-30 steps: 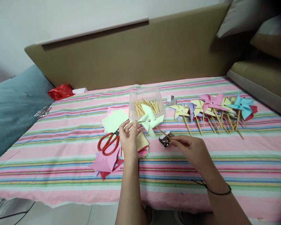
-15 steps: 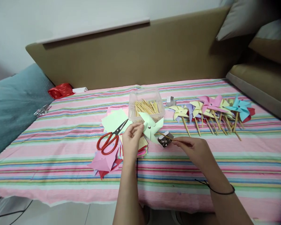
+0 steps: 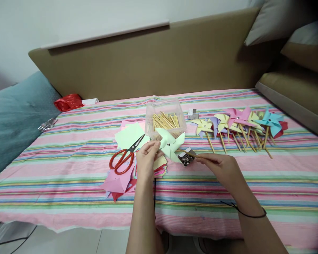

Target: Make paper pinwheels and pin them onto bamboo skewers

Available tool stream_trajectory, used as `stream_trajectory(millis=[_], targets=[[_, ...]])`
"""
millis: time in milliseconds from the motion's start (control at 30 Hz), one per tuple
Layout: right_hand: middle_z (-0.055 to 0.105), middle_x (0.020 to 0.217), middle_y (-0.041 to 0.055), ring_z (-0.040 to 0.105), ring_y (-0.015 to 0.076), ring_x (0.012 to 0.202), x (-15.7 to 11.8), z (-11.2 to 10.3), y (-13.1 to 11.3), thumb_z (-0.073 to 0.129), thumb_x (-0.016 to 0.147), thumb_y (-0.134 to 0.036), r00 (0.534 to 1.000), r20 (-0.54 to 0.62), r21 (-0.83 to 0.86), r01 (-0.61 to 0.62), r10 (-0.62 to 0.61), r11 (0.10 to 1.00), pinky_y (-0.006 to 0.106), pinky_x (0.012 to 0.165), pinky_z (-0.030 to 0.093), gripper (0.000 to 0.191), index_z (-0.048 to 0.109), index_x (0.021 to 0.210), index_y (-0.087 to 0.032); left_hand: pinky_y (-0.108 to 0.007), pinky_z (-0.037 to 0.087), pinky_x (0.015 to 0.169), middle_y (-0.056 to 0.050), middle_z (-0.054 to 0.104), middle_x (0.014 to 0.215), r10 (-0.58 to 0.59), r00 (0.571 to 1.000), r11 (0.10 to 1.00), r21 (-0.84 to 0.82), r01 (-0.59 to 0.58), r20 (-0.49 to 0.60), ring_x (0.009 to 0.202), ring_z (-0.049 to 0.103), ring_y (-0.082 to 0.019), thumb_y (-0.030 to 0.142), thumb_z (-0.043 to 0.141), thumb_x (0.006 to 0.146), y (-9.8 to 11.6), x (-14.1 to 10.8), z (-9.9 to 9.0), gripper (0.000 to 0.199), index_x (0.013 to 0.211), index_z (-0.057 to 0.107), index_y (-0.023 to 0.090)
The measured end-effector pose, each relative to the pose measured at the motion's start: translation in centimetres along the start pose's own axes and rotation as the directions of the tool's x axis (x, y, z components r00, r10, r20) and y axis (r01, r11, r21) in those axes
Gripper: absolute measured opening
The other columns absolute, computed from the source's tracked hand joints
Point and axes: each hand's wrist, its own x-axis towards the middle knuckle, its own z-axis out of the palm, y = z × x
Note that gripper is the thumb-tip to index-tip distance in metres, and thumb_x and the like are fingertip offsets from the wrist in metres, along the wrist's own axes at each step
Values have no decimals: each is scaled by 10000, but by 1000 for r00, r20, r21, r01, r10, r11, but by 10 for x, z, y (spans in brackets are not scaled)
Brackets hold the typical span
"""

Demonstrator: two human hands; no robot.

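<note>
A pale green paper pinwheel (image 3: 172,144) with a dark pin at its centre is held up in the middle. My left hand (image 3: 147,155) pinches the edge of one of its blades. Between the fingertips of my right hand (image 3: 216,163) is the thin wooden stick (image 3: 188,153) that runs behind the pinwheel. Under the stick, a small open box of metal pins (image 3: 187,159) lies on the cloth. Red-handled scissors (image 3: 125,155) rest on green paper sheets (image 3: 129,135), left of my left hand.
A clear plastic box (image 3: 184,123) of sticks stands behind the pinwheel. Several finished pinwheels (image 3: 240,118) lie at the right. Pink cut paper (image 3: 118,181) is at front left, a red bag (image 3: 69,102) at back left. Striped cloth (image 3: 76,155) covers the surface.
My left hand has shifted slightly left along the pinwheel's blade, its fingers nearer the blade's outer edge. My right hand still holds the stick, almost unmoved.
</note>
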Motion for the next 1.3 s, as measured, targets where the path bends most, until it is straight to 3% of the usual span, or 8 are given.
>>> stream_trajectory(millis=[267,367,500,633,833,1000,1167,1300], targets=[[765,870,29,694,286,882,-1,0,-2,613,787,-375,999,-2,-6,-40,40,999,376,756,523,228,778,839,-227,-280,562,755,-54,722,848,13,1000,1000,-28,-13,2,786,681,-154,395,806,611,0,0,2,324,772,720,127],[764,855,42,692,290,874,-2,1,-2,619,783,-383,997,-46,4,-61,61,998,385,776,519,237,776,827,-212,-317,563,789,-69,716,914,-11,999,997,-73,13,35,801,693,-169,441,762,665,-1,-1,4,396,903,684,134],[763,830,41,695,278,834,-2,2,-3,623,781,-380,996,-80,11,-40,41,999,365,726,522,237,773,835,-204,-328,552,796,-60,712,918,-63,991,995,-64,71,119,812,694,-167,301,813,624,-6,-4,9,554,1097,557,169],[761,793,23,701,251,769,-2,4,-6,610,797,-360,999,-45,10,-14,15,1000,333,655,521,214,770,816,-218,-335,528,805,-67,721,899,-7,983,1000,-19,11,185,810,696,-182,202,846,532,-11,-6,15,715,1152,491,175],[756,755,19,706,234,717,-2,6,-8,607,798,-330,999,-26,32,23,-23,999,318,642,531,191,763,797,-220,-306,526,761,-32,712,822,63,991,998,9,-64,117,742,691,-167,184,841,520,-12,-6,16,700,1123,486,183],[752,751,27,703,240,723,-2,5,-10,615,796,-347,999,-37,32,6,-5,999,329,646,531,197,763,799,-218,-329,540,745,-64,712,903,1,988,999,35,-7,155,767,692,-184,272,828,568,-9,-8,18,662,1131,492,180],[751,775,48,701,233,738,0,-2,-5,638,787,-376,984,-169,124,-27,48,992,347,709,551,214,753,805,-197,-271,514,657,-63,712,907,-41,980,990,141,13,194,722,676,-158,379,765,663,-4,-10,20,491,1042,526,178],[747,785,67,697,238,742,9,-16,11,676,758,-405,914,-387,202,-43,120,979,394,753,561,263,754,870,-180,-242,479,616,-71,721,891,-22,984,974,227,-19,179,692,664,-146,405,721,695,-4,-8,18,414,986,536,176]])
